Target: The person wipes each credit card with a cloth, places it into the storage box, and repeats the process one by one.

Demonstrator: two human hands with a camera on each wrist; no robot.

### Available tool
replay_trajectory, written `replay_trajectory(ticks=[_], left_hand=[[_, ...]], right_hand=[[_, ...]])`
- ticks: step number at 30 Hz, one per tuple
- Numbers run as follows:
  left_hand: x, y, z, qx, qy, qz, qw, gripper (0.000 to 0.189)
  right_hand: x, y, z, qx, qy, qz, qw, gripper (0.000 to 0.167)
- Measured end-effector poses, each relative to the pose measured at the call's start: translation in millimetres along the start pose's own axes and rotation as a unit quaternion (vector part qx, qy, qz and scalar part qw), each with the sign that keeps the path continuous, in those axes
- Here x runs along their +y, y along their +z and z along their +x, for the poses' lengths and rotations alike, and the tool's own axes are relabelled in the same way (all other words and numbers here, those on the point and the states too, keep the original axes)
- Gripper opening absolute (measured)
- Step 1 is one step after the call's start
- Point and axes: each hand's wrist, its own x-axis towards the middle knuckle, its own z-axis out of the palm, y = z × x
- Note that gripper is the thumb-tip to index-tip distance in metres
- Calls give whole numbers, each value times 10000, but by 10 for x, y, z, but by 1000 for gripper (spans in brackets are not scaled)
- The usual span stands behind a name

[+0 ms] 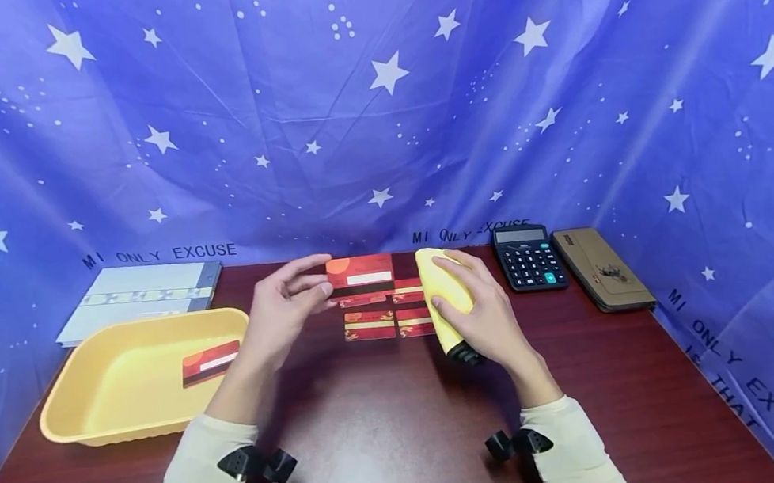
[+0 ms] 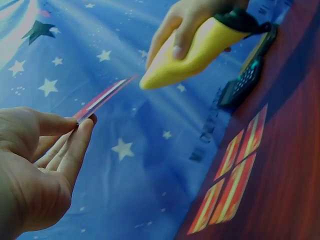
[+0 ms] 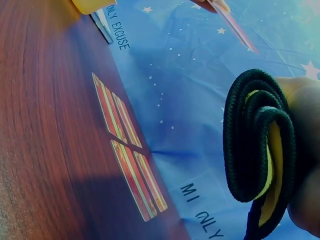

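Observation:
My left hand (image 1: 279, 317) pinches a red card (image 1: 359, 267) by its left edge, thumb on the near face. The card is held up above the table, and a white strip runs across its lower half. In my right hand (image 1: 487, 311) is a folded yellow cloth (image 1: 432, 280) with a black edging, gripped between thumb and fingers to the right of the card. The right wrist view shows the cloth's black-edged folds (image 3: 232, 135) up close. Beneath the hands, several red and gold cards (image 1: 369, 325) lie in two rows, partly hidden in the head view.
A yellow basin (image 1: 108, 377) stands at the left with another red card (image 1: 197, 368) inside. Behind it lies a grey-white folder or box (image 1: 134, 290). At the back right are a black calculator (image 1: 531, 261) and a brown case (image 1: 601, 269). A starry blue curtain (image 1: 314, 106) encloses the table.

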Motion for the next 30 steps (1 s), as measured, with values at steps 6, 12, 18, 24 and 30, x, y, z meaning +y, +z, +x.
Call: replay_trajectory(ticks=[6, 12, 18, 24, 30], left_hand=[[181, -337, -45, 184, 103, 552, 9983, 45], [279, -656, -151, 253, -19, 730, 9970, 44], [300, -987, -283, 282, -200, 1165, 9926, 46], [313, -1309, -423, 219, -223, 976, 9947, 40], [238, -1621, -596, 41, -353, 603, 9975, 39]], right_hand=[[15, -25, -8, 98, -10, 40, 9999, 59], [28, -51, -13, 99, 4, 41, 9999, 59], [26, -58, -2, 45, 75, 69, 9999, 59], [34, -64, 4, 107, -17, 113, 9999, 59], [50, -53, 10, 123, -92, 163, 9997, 59]])
